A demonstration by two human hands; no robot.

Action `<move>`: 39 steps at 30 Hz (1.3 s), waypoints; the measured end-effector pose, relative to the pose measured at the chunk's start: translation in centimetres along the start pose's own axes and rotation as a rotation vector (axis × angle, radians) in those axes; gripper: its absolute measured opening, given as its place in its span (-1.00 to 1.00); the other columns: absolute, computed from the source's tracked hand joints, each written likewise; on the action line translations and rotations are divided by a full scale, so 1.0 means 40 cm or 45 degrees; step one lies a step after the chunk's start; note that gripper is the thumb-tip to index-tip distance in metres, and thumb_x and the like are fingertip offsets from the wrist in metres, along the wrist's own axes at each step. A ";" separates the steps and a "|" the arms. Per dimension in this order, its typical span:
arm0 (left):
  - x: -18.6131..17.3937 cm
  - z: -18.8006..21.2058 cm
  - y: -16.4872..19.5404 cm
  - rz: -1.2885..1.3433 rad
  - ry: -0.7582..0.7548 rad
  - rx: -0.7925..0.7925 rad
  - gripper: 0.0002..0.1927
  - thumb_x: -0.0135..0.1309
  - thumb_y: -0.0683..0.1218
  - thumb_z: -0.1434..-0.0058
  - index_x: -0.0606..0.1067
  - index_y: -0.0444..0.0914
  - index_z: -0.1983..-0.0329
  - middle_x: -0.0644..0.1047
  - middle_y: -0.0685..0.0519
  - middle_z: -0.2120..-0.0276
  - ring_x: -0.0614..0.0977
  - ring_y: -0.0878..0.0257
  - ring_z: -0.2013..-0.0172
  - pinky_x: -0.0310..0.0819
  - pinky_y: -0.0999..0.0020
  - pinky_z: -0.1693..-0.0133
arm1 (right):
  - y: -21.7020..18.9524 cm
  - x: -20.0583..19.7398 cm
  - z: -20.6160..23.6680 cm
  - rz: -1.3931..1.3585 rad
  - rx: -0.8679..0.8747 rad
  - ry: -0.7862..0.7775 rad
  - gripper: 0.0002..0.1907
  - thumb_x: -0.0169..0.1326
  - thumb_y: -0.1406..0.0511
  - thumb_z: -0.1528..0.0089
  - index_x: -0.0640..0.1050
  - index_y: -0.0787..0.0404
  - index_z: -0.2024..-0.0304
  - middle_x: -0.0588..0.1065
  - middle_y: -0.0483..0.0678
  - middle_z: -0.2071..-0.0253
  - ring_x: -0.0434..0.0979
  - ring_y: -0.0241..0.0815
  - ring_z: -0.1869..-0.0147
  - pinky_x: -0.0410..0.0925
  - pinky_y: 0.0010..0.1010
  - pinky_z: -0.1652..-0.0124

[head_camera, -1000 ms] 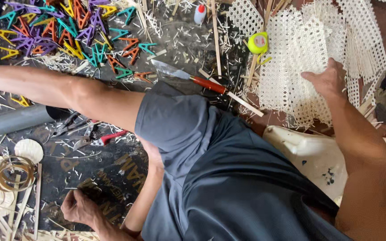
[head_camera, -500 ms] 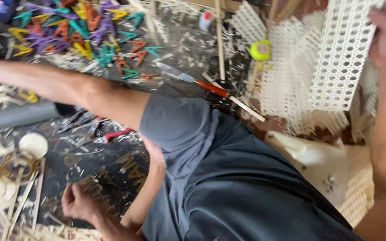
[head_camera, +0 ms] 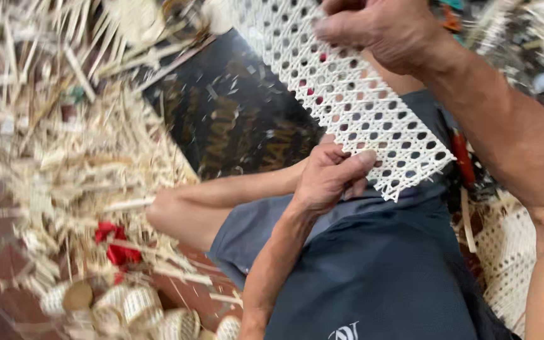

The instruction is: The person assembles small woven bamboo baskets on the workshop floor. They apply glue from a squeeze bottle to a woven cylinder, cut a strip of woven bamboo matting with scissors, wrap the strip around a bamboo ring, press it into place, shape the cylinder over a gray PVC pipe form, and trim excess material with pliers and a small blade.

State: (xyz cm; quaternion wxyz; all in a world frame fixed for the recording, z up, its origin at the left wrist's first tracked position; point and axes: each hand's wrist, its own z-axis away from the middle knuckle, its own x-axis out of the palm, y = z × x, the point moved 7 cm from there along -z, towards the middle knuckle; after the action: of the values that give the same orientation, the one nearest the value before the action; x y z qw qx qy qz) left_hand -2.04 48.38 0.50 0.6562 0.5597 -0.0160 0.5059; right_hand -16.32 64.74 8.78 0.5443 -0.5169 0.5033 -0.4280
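We've got the woven cane panel (head_camera: 354, 94) up over our lap, right hand (head_camera: 379, 31) clamped on its far end, left hand (head_camera: 328, 176) pinching the near edge between thumb and fingers. Looks like we're checking or lining up that ragged edge. Next move wants a steady, two-handed hold. Cane scraps (head_camera: 64, 157) pile left, small woven baskets (head_camera: 140, 308) sit near.

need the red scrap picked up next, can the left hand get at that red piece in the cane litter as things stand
Probably not right away. The left hand is pinching the lower edge of the woven cane panel, with the right hand gripping its top. The red piece lies uncovered among the cane strips, beyond the bent knee.
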 end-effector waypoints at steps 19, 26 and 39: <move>-0.348 0.126 0.091 0.718 0.483 0.663 -0.38 0.21 -0.08 -0.19 0.31 -0.20 -0.32 0.44 0.00 -0.24 0.58 0.19 -0.21 0.55 0.11 -0.16 | 0.012 0.398 0.065 1.068 -1.032 -0.184 -0.61 0.18 0.14 -0.11 0.64 0.22 0.09 0.60 -0.07 0.15 0.54 -0.19 0.34 0.26 -0.03 0.25; -0.452 0.114 0.009 0.770 0.813 0.512 -0.58 0.00 -0.26 -0.42 0.32 -0.37 -0.33 0.49 -0.14 -0.18 0.55 0.00 -0.15 0.44 -0.02 -0.16 | 0.023 0.404 0.047 0.861 -1.054 -0.321 -0.64 0.20 0.21 -0.11 0.61 0.23 0.08 0.56 -0.06 0.10 0.58 -0.12 0.08 0.35 -0.22 0.17; -0.456 0.046 0.136 0.666 0.589 0.693 -0.52 -0.03 -0.11 -0.51 0.27 -0.25 -0.46 0.40 -0.08 -0.36 0.43 -0.02 -0.34 0.26 -0.17 -0.39 | 0.314 -0.419 0.521 1.151 0.284 1.045 -0.79 0.02 0.49 -0.39 0.56 0.45 -0.05 0.59 0.11 0.20 0.61 -0.08 0.17 0.44 -0.28 0.05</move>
State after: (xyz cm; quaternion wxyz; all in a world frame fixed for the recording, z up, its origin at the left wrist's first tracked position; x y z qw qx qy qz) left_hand -13.65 34.44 -5.61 0.3212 0.5612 0.1242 0.7527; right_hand 1.50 85.27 -2.78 0.4847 0.0140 0.7930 -0.3689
